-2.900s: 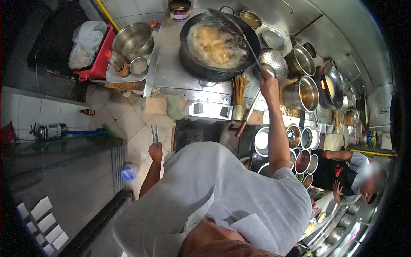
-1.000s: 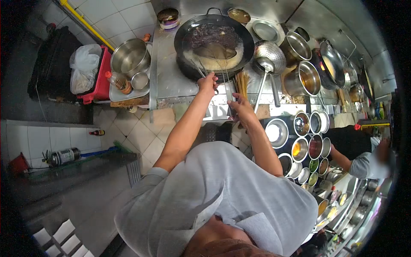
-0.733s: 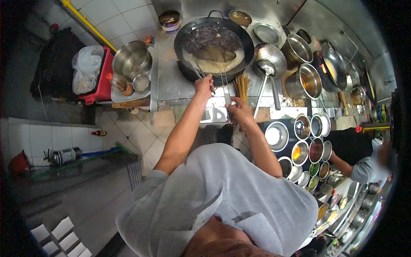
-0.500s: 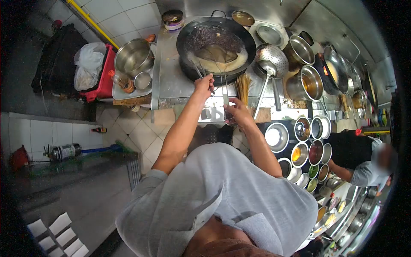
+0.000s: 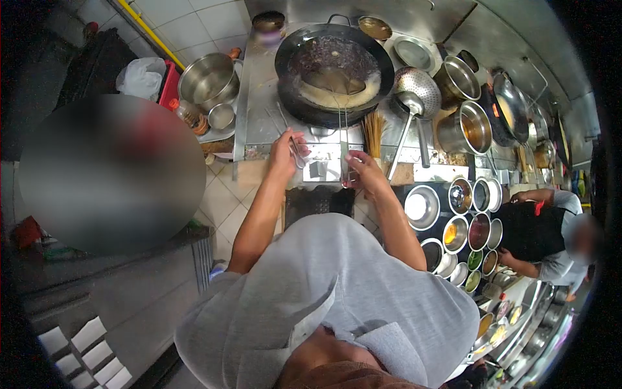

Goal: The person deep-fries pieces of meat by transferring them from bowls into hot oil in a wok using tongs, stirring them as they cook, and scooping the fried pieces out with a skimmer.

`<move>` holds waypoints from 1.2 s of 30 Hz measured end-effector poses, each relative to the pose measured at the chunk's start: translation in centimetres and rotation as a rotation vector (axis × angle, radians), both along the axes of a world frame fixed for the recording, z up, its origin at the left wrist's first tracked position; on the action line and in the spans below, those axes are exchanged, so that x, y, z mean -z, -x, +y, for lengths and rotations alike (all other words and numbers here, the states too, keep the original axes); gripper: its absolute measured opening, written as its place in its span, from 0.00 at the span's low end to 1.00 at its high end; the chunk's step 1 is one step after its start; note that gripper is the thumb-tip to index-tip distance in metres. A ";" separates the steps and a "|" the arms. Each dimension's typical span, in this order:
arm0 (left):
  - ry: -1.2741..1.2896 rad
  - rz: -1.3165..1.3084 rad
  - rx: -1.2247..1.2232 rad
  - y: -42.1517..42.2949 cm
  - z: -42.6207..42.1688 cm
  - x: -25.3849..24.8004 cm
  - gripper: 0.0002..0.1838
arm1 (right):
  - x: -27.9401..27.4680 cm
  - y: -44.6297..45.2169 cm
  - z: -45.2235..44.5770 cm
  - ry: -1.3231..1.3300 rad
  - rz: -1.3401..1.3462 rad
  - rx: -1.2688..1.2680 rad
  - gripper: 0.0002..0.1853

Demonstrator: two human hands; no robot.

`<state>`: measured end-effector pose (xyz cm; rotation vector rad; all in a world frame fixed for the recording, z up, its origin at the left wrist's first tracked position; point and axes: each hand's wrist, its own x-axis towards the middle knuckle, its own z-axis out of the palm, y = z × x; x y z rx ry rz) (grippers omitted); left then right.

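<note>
Right hand [image 5: 366, 171], in the head view, is closed round the handle of a wire-mesh skimmer [image 5: 334, 82], whose round, shallow basket sits inside the wok [image 5: 291, 98] toward its near side. Thin metal rods run from the dark mesh over the rim to a flat, shiny grip. Left hand [image 5: 284, 150] is clamped on slim metal tongs [image 5: 298, 157], their two arms apart, tips just outside the wok. The wok is black, deep and rounded, with a loop handle at the back; its liquid is dark toward the back and pale and frothy in front. Beside it on the brushed stainless-steel desk [image 5: 254, 133] stand a bundle of stiff, straw-coloured bristles [image 5: 374, 133] and a dome-shaped perforated ladle [image 5: 424, 81], with a smooth solid ladle [image 5: 409, 100] resting in it.
</note>
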<state>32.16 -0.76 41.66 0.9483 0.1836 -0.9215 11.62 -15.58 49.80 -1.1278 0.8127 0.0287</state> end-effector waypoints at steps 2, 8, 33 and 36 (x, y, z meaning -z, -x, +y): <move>0.106 -0.059 0.044 0.3 2.0 -1.6 0.24 | 0.5 0.1 0.1 0.009 0.008 0.024 0.31; 0.226 -0.240 0.039 1.9 3.9 -9.5 0.22 | 5.1 1.1 -1.4 0.641 -0.019 0.274 0.32; 0.371 -0.203 1.877 46.9 0.9 -3.0 0.42 | -1.5 35.8 29.9 0.228 -0.316 1.428 0.13; 0.384 -0.686 2.186 54.5 4.6 2.0 0.25 | -1.8 40.3 35.2 0.178 -0.095 1.664 0.15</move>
